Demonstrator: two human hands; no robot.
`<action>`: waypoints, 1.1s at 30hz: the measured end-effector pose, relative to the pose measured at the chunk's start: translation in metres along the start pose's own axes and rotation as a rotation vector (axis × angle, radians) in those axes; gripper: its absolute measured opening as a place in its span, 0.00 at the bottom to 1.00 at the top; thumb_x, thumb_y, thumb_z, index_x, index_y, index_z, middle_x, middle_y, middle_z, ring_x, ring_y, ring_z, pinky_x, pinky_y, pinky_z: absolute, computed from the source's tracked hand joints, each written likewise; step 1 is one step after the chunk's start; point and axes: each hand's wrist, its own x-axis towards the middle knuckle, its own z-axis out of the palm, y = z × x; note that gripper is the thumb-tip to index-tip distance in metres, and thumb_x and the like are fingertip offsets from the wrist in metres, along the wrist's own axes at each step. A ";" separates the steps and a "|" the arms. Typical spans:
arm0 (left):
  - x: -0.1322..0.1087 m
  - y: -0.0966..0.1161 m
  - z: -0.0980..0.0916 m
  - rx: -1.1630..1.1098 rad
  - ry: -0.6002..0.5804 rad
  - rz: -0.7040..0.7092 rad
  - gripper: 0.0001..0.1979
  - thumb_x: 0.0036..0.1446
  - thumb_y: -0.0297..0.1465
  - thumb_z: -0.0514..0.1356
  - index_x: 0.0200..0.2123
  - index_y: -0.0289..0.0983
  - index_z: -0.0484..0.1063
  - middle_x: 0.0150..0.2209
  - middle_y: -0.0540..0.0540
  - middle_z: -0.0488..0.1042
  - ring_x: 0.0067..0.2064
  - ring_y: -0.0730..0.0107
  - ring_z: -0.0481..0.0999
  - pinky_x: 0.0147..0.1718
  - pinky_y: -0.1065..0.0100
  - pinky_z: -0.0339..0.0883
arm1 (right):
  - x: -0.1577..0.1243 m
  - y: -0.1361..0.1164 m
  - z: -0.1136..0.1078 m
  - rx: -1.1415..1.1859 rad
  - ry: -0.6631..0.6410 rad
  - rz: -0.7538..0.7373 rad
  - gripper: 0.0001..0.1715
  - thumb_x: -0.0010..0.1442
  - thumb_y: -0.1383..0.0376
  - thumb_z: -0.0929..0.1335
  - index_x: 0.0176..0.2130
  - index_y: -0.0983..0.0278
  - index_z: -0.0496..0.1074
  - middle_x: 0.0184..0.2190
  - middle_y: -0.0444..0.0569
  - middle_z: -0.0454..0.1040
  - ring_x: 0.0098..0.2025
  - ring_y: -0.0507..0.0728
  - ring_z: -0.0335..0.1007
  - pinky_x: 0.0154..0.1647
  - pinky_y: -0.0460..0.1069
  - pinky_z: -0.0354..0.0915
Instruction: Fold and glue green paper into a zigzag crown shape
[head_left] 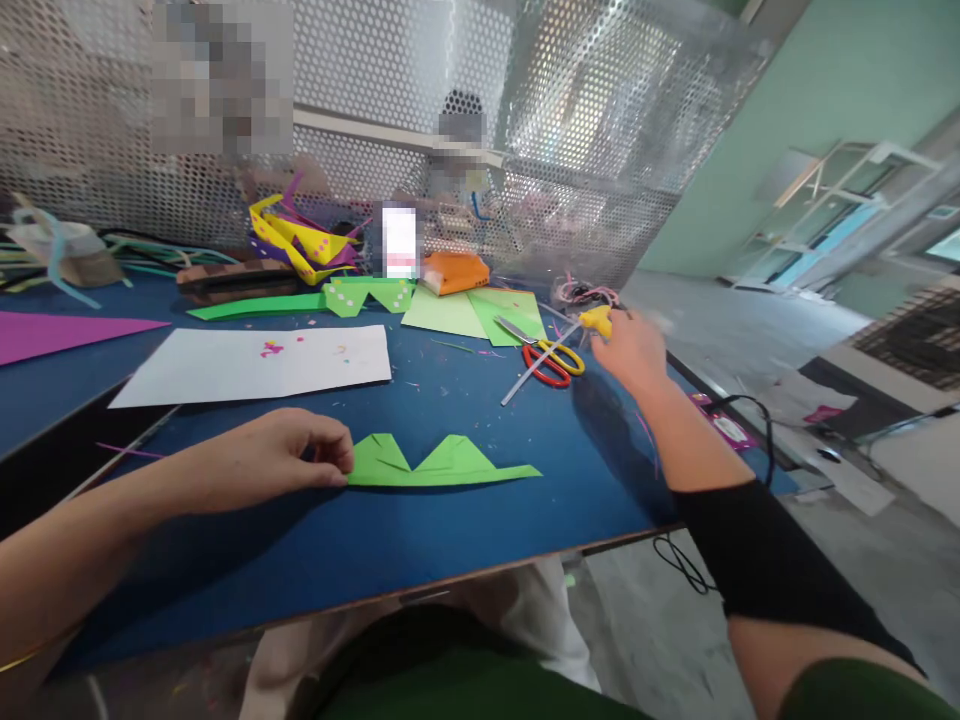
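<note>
My left hand pinches the left end of a green folded paper strip with two raised peaks, lying near the table's front edge. Over at the right, my right hand is closed around a yellow glue gun, mostly hidden by the fingers. A long translucent glue stick reaches from it toward the lower left. It crosses above scissors with red and yellow handles, whose blades lie on light green paper sheets.
A white sheet with small coloured bits lies left of centre. Behind it are a green dotted paper mask, yellow paper crowns and an orange packet. A perforated metal screen rises behind the blue table.
</note>
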 end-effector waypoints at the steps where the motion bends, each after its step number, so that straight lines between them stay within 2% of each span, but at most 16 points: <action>1: 0.000 0.001 0.002 -0.018 -0.007 -0.011 0.07 0.54 0.34 0.58 0.28 0.39 0.74 0.26 0.52 0.74 0.30 0.68 0.71 0.29 0.70 0.63 | 0.013 0.005 0.006 -0.015 -0.033 0.019 0.24 0.59 0.64 0.65 0.52 0.75 0.67 0.52 0.69 0.71 0.52 0.70 0.69 0.47 0.56 0.63; 3: 0.000 0.003 0.006 -0.041 0.015 -0.025 0.07 0.53 0.35 0.59 0.28 0.39 0.75 0.27 0.50 0.76 0.30 0.67 0.73 0.29 0.68 0.63 | 0.032 0.013 0.019 -0.037 -0.115 0.044 0.24 0.56 0.66 0.66 0.50 0.76 0.69 0.49 0.70 0.72 0.50 0.70 0.71 0.44 0.56 0.64; 6: 0.002 0.008 0.017 -0.064 0.074 -0.032 0.07 0.52 0.35 0.59 0.28 0.40 0.76 0.27 0.50 0.77 0.30 0.66 0.74 0.29 0.68 0.64 | 0.047 0.020 0.034 -0.061 -0.200 0.065 0.23 0.53 0.67 0.67 0.48 0.75 0.71 0.46 0.69 0.74 0.47 0.69 0.73 0.41 0.55 0.65; 12: 0.006 0.014 0.031 -0.042 0.184 -0.020 0.07 0.51 0.35 0.59 0.27 0.40 0.75 0.23 0.53 0.75 0.25 0.69 0.72 0.24 0.71 0.61 | 0.054 0.025 0.049 -0.097 -0.184 0.105 0.27 0.54 0.66 0.67 0.53 0.75 0.67 0.49 0.68 0.72 0.49 0.67 0.72 0.44 0.55 0.65; 18: 0.007 0.015 0.031 -0.053 0.208 0.008 0.07 0.52 0.36 0.60 0.27 0.41 0.76 0.24 0.53 0.75 0.25 0.70 0.72 0.25 0.71 0.61 | 0.064 0.024 0.057 -0.096 -0.191 0.116 0.22 0.53 0.68 0.67 0.49 0.74 0.71 0.45 0.68 0.74 0.46 0.67 0.72 0.41 0.55 0.64; 22: 0.004 0.012 0.031 -0.023 0.231 0.012 0.07 0.53 0.37 0.61 0.29 0.41 0.76 0.27 0.52 0.76 0.28 0.69 0.73 0.27 0.70 0.63 | 0.063 0.026 0.052 -0.067 -0.153 0.090 0.22 0.54 0.69 0.68 0.48 0.78 0.71 0.44 0.70 0.71 0.44 0.65 0.71 0.39 0.52 0.61; 27: -0.008 0.005 0.032 0.068 0.307 0.022 0.09 0.55 0.40 0.60 0.32 0.42 0.75 0.34 0.49 0.77 0.35 0.65 0.75 0.33 0.67 0.65 | 0.044 0.034 0.033 -0.004 -0.050 0.029 0.24 0.59 0.68 0.65 0.51 0.82 0.67 0.44 0.70 0.69 0.45 0.61 0.64 0.39 0.52 0.54; 33: -0.024 0.004 0.041 0.138 0.380 0.023 0.08 0.58 0.38 0.58 0.33 0.42 0.75 0.37 0.50 0.76 0.38 0.65 0.75 0.36 0.66 0.65 | 0.017 0.042 0.011 0.094 0.074 0.013 0.26 0.60 0.68 0.64 0.55 0.79 0.65 0.45 0.71 0.69 0.47 0.63 0.60 0.41 0.53 0.53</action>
